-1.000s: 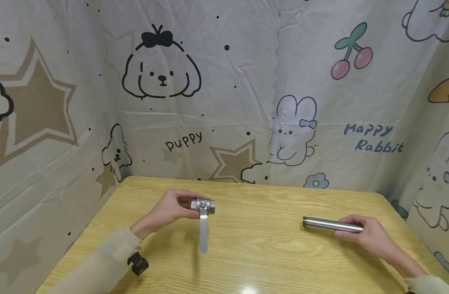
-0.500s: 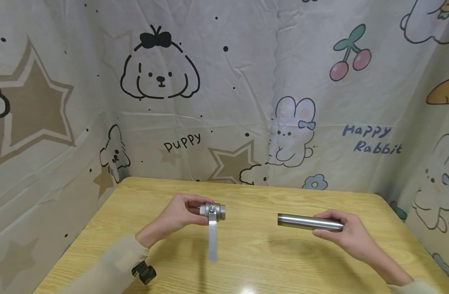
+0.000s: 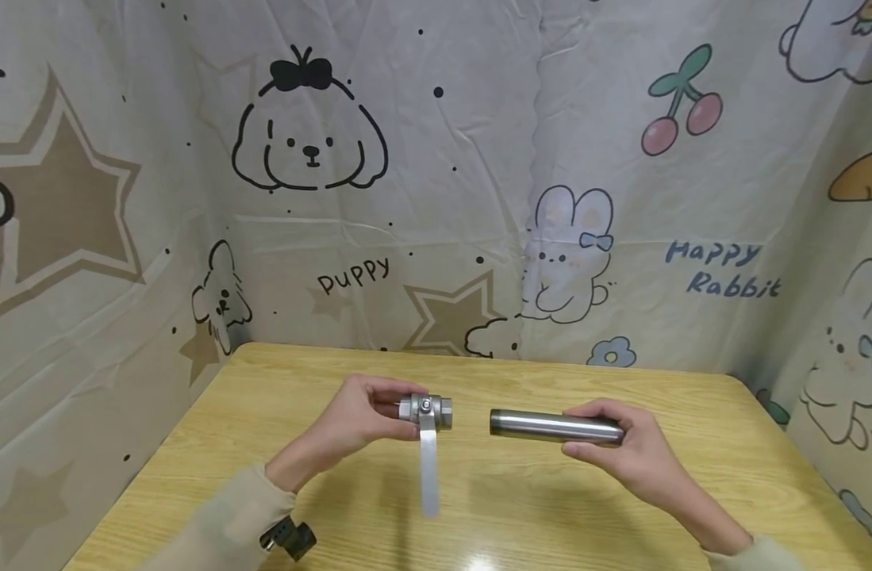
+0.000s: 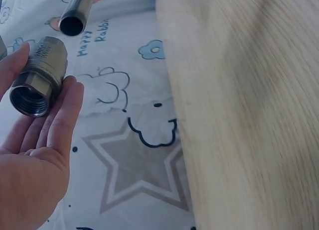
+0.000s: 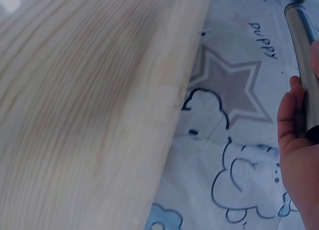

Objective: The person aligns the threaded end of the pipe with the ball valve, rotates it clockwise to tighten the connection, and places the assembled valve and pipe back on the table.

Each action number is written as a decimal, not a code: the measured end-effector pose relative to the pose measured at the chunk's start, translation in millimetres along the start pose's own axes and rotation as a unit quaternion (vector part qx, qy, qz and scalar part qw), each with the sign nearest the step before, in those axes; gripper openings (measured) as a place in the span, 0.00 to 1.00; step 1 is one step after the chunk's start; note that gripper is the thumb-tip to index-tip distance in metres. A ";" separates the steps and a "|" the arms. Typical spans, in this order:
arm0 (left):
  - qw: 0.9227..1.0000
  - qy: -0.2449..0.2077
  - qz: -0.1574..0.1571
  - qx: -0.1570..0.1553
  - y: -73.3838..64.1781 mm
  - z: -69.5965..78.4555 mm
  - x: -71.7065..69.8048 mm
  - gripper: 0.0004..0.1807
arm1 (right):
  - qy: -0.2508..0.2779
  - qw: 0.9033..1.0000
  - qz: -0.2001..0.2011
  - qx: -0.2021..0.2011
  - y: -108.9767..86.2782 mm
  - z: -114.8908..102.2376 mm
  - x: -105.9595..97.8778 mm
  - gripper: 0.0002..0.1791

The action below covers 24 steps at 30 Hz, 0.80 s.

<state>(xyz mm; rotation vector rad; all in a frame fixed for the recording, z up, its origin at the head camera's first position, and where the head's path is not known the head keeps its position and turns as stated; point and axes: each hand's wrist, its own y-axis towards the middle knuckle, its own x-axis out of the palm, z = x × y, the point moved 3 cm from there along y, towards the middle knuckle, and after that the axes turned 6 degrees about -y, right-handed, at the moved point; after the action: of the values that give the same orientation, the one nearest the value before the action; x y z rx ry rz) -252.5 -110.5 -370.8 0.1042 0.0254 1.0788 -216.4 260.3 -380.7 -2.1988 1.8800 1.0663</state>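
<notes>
My left hand (image 3: pixel 357 424) pinches a silver ball valve (image 3: pixel 439 412) between thumb and fingers, above the table. Its long flat lever (image 3: pixel 428 476) points down toward me. The left wrist view shows the threaded opening of the valve (image 4: pixel 30 98) facing the camera. Level with it on the right, my right hand (image 3: pixel 635 444) grips a metal pipe (image 3: pixel 543 426) near its right end. The pipe's darker left end points at the valve, a short gap apart. In the right wrist view the pipe (image 5: pixel 304 56) lies along the curled fingers.
The light wood table (image 3: pixel 264 396) spans the space below both hands. A patterned curtain (image 3: pixel 450 198) with cartoon prints hangs behind it and on both sides. A small black camera (image 3: pixel 289 539) sits at the left wrist.
The right hand has brought the pipe a good way left, and the left hand has moved the valve slightly right. The gap between them has narrowed; both grips stay the same.
</notes>
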 end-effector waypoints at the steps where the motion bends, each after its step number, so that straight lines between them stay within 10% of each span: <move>1: 1.000 0.000 -0.001 0.000 -0.3 0.8 1.7 0.27 | 0.007 1.000 -0.001 -0.003 0.9 -1.7 2.5 0.19; 24: 1.000 -0.010 -0.014 0.015 -2.1 -1.0 13.6 0.26 | 0.055 0.998 -0.004 -0.034 7.6 -17.5 28.0 0.20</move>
<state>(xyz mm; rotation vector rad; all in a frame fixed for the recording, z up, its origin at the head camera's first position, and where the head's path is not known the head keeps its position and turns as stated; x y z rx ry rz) -244.3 -99.4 -371.5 0.1417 0.0248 1.0491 -214.6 226.4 -379.3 -2.3466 1.9023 1.0448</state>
